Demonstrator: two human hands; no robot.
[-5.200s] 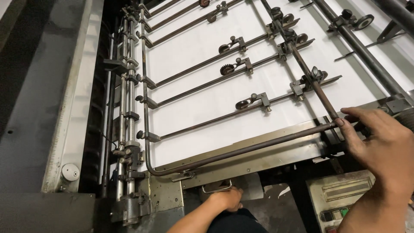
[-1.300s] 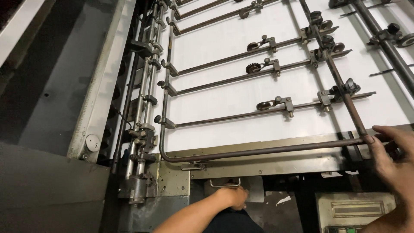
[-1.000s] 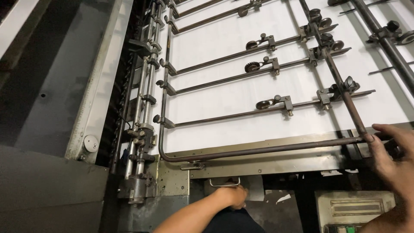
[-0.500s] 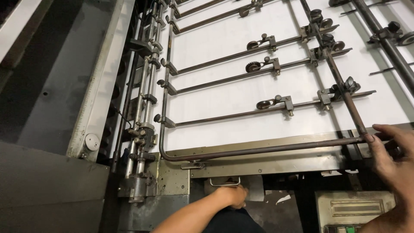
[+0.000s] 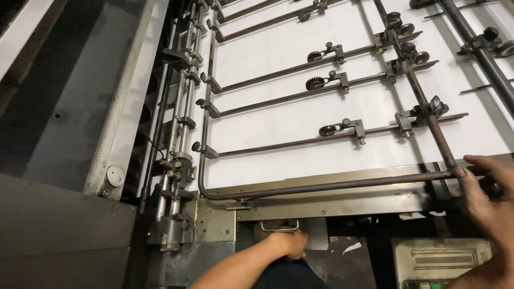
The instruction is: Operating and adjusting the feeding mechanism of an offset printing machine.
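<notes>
I look down on a printing machine's feed board covered by a white paper sheet (image 5: 278, 120). A brown metal bar frame (image 5: 321, 188) with several rods and small rollers lies over it. My right hand (image 5: 490, 200) grips the near right corner of that bar frame. My left hand (image 5: 289, 245) reaches under the board's front edge, its fingers closed beside a small metal handle (image 5: 279, 226); whether it grasps anything is hidden.
Grey metal side rails and a clamp column (image 5: 174, 176) run along the board's left. A round knob (image 5: 114, 174) sits on the left rail. A control panel (image 5: 441, 262) sits at the lower right.
Since five seconds ago the view has shifted, so the board sits further right. Over the last second both hands have stayed put.
</notes>
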